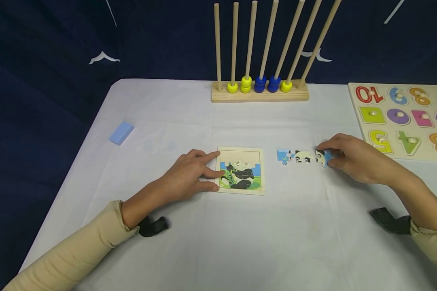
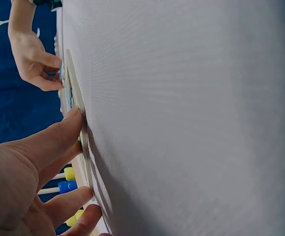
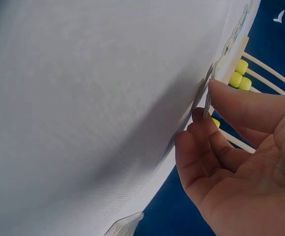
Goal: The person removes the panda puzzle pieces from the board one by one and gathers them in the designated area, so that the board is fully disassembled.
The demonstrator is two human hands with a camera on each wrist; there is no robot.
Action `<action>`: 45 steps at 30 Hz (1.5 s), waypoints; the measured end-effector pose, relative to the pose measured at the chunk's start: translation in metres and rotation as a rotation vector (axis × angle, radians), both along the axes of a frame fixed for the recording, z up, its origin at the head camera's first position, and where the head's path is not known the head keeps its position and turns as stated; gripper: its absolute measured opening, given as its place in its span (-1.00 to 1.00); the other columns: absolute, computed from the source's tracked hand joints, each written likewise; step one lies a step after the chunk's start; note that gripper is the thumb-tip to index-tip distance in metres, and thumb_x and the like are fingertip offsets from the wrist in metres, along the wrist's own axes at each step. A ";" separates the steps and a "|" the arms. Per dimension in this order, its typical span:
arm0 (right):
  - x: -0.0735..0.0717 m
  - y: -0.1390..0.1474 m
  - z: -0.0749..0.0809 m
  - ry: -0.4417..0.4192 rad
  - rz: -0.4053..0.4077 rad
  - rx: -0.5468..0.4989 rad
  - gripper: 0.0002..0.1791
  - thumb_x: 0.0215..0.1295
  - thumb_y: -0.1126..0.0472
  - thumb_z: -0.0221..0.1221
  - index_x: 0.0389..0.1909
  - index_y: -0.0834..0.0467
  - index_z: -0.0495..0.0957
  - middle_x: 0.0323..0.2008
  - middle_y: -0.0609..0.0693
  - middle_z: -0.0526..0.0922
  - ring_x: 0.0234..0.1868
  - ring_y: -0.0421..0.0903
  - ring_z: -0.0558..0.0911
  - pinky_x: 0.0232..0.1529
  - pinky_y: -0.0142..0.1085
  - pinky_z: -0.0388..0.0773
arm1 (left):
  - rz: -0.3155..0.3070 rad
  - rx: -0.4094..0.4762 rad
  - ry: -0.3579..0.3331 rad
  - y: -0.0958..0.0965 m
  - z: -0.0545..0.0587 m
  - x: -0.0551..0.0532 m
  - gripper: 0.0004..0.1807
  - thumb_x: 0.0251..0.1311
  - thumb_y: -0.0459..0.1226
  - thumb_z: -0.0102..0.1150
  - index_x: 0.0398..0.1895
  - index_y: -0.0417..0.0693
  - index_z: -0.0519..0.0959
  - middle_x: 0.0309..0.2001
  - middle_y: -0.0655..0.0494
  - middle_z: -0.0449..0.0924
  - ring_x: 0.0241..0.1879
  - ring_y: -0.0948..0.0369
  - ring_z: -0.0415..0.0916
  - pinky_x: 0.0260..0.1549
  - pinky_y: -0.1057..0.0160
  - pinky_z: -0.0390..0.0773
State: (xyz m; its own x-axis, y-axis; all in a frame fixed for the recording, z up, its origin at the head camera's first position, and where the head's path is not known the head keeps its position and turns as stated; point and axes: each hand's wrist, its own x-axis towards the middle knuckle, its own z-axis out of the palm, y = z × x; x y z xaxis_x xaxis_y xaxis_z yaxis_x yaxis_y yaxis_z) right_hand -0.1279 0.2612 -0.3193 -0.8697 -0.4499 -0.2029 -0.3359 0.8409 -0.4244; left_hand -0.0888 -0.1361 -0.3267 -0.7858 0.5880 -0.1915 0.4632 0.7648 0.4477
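A square panda puzzle board lies flat, its lower part filled with pieces and a bare wooden strip at the top. My left hand rests at its left edge, fingers spread and fairly straight, fingertips on the border and picture. To the right, my right hand pinches a blue, black and white puzzle piece between thumb and fingers. The right wrist view shows that piece edge-on and tilted. Left of it lie a panda-face puzzle piece and a blue puzzle piece, all in one row.
A wooden bead abacus with upright rods stands at the back. At the right is a number-and-shape peg board. A light blue block lies at the left. Black straps hang by both wrists.
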 end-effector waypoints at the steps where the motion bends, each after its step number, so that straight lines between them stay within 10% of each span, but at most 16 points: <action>1: 0.000 0.000 0.000 -0.002 0.000 -0.002 -0.54 0.18 0.47 0.30 0.14 0.38 0.54 -0.02 0.19 0.56 -0.12 0.05 0.46 -0.07 -0.06 0.44 | 0.001 0.000 -0.001 0.000 0.000 0.000 -0.54 0.17 -0.07 0.39 0.17 0.16 0.63 0.48 0.00 0.19 0.30 -0.04 0.21 0.18 -0.19 0.23; 21: 0.000 -0.001 0.000 -0.026 0.018 -0.035 -0.53 0.20 0.47 0.26 0.17 0.39 0.51 0.03 0.23 0.54 0.01 0.12 0.49 0.05 0.11 0.41 | -0.015 -0.018 0.022 0.000 0.000 0.001 -0.50 0.18 -0.06 0.38 0.21 0.14 0.60 0.47 -0.02 0.20 0.28 -0.03 0.24 0.16 -0.15 0.27; 29: 0.002 -0.010 0.006 0.005 -0.006 -0.068 -0.53 0.19 0.28 0.38 0.13 0.31 0.58 -0.05 0.13 0.55 -0.10 0.01 0.45 -0.09 -0.19 0.38 | 0.045 0.015 0.012 0.000 -0.001 0.001 -0.21 0.12 -0.06 0.44 0.42 -0.03 0.38 0.47 0.04 0.21 0.30 0.01 0.24 0.20 -0.12 0.24; 45: 0.029 -0.088 0.022 0.032 0.148 -0.207 -0.62 0.21 0.21 0.38 0.05 0.18 0.64 -0.18 -0.07 0.59 -0.18 -0.10 0.51 -0.14 -0.12 0.48 | 0.055 -0.005 -0.004 0.002 0.000 -0.002 -0.16 0.11 -0.02 0.44 0.41 -0.16 0.36 0.52 0.07 0.08 0.36 0.00 0.17 0.21 -0.08 0.22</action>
